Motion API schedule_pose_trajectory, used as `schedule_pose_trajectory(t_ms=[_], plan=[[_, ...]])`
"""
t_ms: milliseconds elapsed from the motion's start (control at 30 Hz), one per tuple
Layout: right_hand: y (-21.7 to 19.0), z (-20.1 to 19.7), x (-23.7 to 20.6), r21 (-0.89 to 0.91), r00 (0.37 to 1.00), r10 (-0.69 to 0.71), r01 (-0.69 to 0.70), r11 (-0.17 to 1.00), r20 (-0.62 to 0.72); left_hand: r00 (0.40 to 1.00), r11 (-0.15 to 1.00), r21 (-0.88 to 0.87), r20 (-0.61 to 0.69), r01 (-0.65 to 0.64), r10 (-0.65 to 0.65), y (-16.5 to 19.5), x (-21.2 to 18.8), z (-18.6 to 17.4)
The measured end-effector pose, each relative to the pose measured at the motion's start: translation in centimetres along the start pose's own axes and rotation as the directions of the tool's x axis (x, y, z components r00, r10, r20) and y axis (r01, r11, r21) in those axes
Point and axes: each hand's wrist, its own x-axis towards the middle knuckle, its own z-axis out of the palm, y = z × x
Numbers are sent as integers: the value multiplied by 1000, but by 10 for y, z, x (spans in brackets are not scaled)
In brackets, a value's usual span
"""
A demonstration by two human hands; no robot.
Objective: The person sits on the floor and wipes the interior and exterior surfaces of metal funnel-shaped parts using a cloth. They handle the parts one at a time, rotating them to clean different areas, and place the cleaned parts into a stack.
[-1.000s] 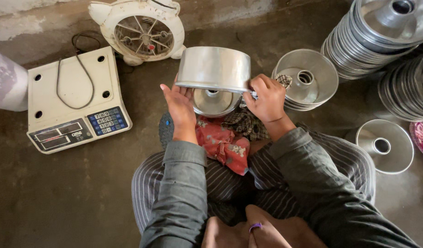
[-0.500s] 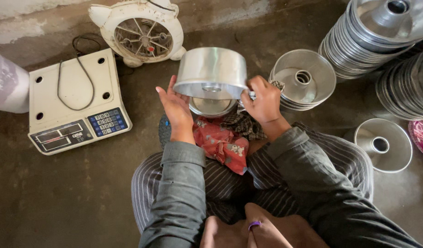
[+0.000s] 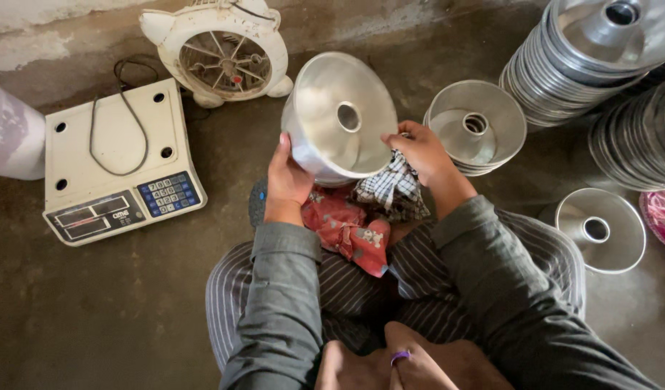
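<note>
Above the lap, the left hand (image 3: pixel 287 178) curls around the lower left rim of a metal pan (image 3: pixel 339 119), thumb on the outer wall, holding it tilted so its flat base with the centre hole faces the camera. On the pan's right edge the right hand (image 3: pixel 419 150) closes on a checked cloth (image 3: pixel 390 189), pressing it against the metal. Both forearms, in grey sleeves, reach forward from bent elbows. Just under the pan lies a red cloth (image 3: pixel 350 227). On the floor nearby sit a scale (image 3: pixel 112 162), a fan (image 3: pixel 220 54) and stacked pans (image 3: pixel 599 50).
</note>
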Motion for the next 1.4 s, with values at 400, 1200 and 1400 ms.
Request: schedule_pose_trajectory(t_ms=[400,1200,1400], plan=[[-162,-35,-108,794,819,-567,400,458,-86,1000,999,-38,6,-4,4,-5,2,19],[6,-35,14,259,933,-310,259,930,181,788,315,744,616,-590,21,-3,-43,124],[33,-46,51,569,960,-256,151,808,109,753,149,763,549,-629,362,-13,-46,121]])
